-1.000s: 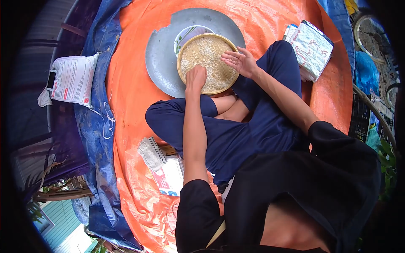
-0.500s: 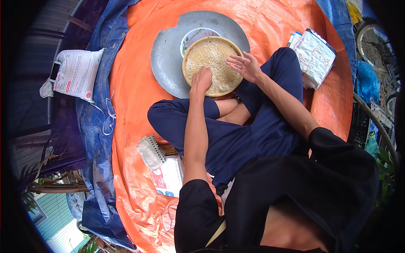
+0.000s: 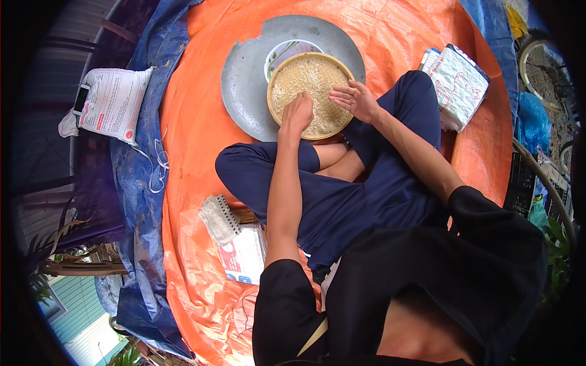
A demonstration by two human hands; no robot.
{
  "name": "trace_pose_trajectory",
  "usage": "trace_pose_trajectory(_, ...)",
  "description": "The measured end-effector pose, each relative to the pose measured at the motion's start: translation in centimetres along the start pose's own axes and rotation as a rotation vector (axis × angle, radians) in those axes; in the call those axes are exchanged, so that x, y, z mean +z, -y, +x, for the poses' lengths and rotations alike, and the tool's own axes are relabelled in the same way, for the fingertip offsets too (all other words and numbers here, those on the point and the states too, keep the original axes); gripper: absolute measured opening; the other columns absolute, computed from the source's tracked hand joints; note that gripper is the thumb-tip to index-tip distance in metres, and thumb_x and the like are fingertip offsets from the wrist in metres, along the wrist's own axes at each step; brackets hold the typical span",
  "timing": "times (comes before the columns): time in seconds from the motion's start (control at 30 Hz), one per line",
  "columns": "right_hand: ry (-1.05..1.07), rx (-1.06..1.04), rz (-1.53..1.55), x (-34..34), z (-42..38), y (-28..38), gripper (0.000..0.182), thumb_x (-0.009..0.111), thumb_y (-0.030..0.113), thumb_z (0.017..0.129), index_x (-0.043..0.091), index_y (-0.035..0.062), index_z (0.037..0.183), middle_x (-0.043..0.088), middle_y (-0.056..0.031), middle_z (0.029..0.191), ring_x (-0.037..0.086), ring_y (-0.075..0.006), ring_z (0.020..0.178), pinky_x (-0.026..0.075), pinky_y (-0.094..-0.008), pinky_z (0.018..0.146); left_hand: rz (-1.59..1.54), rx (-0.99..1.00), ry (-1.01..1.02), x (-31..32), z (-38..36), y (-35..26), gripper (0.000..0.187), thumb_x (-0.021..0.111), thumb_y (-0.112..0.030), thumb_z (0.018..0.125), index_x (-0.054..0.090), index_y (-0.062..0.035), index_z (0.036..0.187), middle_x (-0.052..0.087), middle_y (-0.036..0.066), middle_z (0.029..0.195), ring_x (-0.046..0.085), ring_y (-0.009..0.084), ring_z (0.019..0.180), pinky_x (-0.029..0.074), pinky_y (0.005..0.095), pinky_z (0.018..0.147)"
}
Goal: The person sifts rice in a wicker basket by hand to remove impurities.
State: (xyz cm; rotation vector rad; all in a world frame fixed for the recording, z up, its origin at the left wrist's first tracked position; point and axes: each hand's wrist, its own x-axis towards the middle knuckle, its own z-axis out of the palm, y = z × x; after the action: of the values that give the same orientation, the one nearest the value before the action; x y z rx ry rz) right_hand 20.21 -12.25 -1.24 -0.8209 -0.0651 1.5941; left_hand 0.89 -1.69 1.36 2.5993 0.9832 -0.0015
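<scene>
My left hand (image 3: 298,113) curls over grain (image 3: 317,73); whether it grips any, I cannot tell. My right hand (image 3: 359,102), fingers outstretched, crosses the right edge of the basket (image 3: 270,97).

Orng grnd tarp (image 3: 189,134) w/ blue tarp (image 3: 137,207) alongside.

Bright daylight, dark fisheye edges

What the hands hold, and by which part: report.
Right hand: open, holding nothing. Left hand: curled over the grain; whether it grips any cannot be told.
</scene>
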Motion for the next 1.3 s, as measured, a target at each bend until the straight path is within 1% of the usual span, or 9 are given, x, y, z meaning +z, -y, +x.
trace_pose_trajectory(0.1, -0.034, 0.039, -0.062, -0.3, 0.3, -0.4, 0.057, 0.041, 0.038, 0.097, 0.047, -0.0109, 0.126, 0.057, -0.0243, 0.123, 0.059, -0.0299, 0.115, 0.047, -0.0343, 0.101, -0.048, 0.059, -0.046, 0.1, 0.1, -0.6, 0.016, 0.045, -0.005, 0.088, 0.053, 0.0063, 0.097, 0.061, 0.028, 0.100, 0.064, 0.0424, 0.088, 0.052, 0.0482, 0.077)
trace_pose_trajectory(0.2, -0.014, 0.063, -0.086, -0.7, 0.6, -0.6, 0.055, 0.042, 0.038, 0.097, 0.049, -0.0099, 0.125, 0.058, -0.0232, 0.123, 0.060, -0.0291, 0.113, 0.048, -0.0337, 0.099, -0.084, 0.076, -0.042, 0.1, 0.1, -1.5, 0.020, 0.045, -0.015, 0.095, 0.051, 0.0037, 0.096, 0.061, 0.027, 0.098, 0.061, 0.0442, 0.089, 0.048, 0.0496, 0.077)
trace_pose_trajectory(0.47, -0.070, 0.144, -0.172, -0.7, 0.9, -1.2, 0.050, 0.042, 0.038, 0.097, 0.052, -0.0060, 0.119, 0.061, -0.0170, 0.114, 0.061, -0.0249, 0.107, 0.048, -0.0334, 0.097, -0.102, 0.155, -0.053, -0.3, -0.1, -4.1, 0.022, 0.049, -0.019, 0.094, 0.052, 0.0026, 0.095, 0.061, 0.025, 0.097, 0.062, 0.0423, 0.087, 0.049, 0.0500, 0.074)
trace_pose_trajectory(0.6, -0.028, 0.143, -0.183, -1.1, 1.1, -1.5, 0.051, 0.042, 0.037, 0.098, 0.050, -0.0066, 0.123, 0.060, -0.0156, 0.112, 0.060, -0.0238, 0.106, 0.048, -0.0334, 0.096, -0.120, 0.198, -0.082, -0.4, 0.0, -4.1, 0.021, 0.051, -0.020, 0.093, 0.054, 0.0008, 0.096, 0.061, 0.023, 0.096, 0.062, 0.0407, 0.084, 0.050, 0.0492, 0.073)
trace_pose_trajectory(0.67, -0.010, 0.137, -0.187, -1.0, 0.9, -1.3, 0.052, 0.041, 0.036, 0.099, 0.048, -0.0080, 0.125, 0.059, -0.0183, 0.117, 0.059, -0.0253, 0.111, 0.048, -0.0337, 0.098, -0.135, 0.163, -0.127, -0.7, -0.1, -3.7, 0.021, 0.053, -0.021, 0.092, 0.055, -0.0008, 0.094, 0.062, 0.021, 0.094, 0.062, 0.0401, 0.083, 0.050, 0.0487, 0.072)
trace_pose_trajectory(0.87, 0.033, 0.098, 0.228, 0.4, -0.2, 0.8, 0.053, 0.035, 0.030, 0.101, 0.040, -0.0131, 0.131, 0.049, -0.0266, 0.133, 0.049, -0.0316, 0.127, 0.046, -0.0337, 0.105, -0.138, 0.022, -0.202, -3.1, -0.8, -1.4, 0.025, 0.059, -0.026, 0.090, 0.059, -0.0011, 0.086, 0.064, 0.019, 0.088, 0.064, 0.0382, 0.082, 0.050, 0.0472, 0.071)
trace_pose_trajectory(0.97, 0.035, 0.184, -0.030, 0.4, -0.4, -0.2, 0.052, 0.033, 0.028, 0.102, 0.038, -0.0134, 0.133, 0.049, -0.0265, 0.133, 0.050, -0.0319, 0.126, 0.047, -0.0327, 0.103, -0.136, -0.034, -0.211, -3.5, -1.0, -0.2, 0.025, 0.061, -0.025, 0.089, 0.061, -0.0005, 0.086, 0.064, 0.019, 0.088, 0.064, 0.0382, 0.082, 0.051, 0.0472, 0.072)
trace_pose_trajectory(1.07, 0.066, 0.125, 0.037, 1.1, -0.5, 0.0, 0.051, 0.032, 0.027, 0.102, 0.039, -0.0130, 0.133, 0.049, -0.0260, 0.134, 0.051, -0.0318, 0.125, 0.047, -0.0314, 0.103, -0.116, -0.087, -0.169, -3.6, -1.3, 0.4, 0.024, 0.062, -0.025, 0.088, 0.062, -0.0008, 0.086, 0.065, 0.020, 0.089, 0.064, 0.0380, 0.083, 0.051, 0.0471, 0.073)
trace_pose_trajectory(1.3, 0.054, 0.138, -0.063, 0.5, -0.2, -0.3, 0.050, 0.033, 0.028, 0.102, 0.044, -0.0110, 0.130, 0.052, -0.0235, 0.131, 0.054, -0.0289, 0.122, 0.046, -0.0317, 0.103, -0.098, -0.138, -0.075, -3.3, -1.5, 0.4, 0.023, 0.063, -0.024, 0.087, 0.066, -0.0011, 0.088, 0.066, 0.020, 0.091, 0.065, 0.0371, 0.086, 0.051, 0.0464, 0.077)
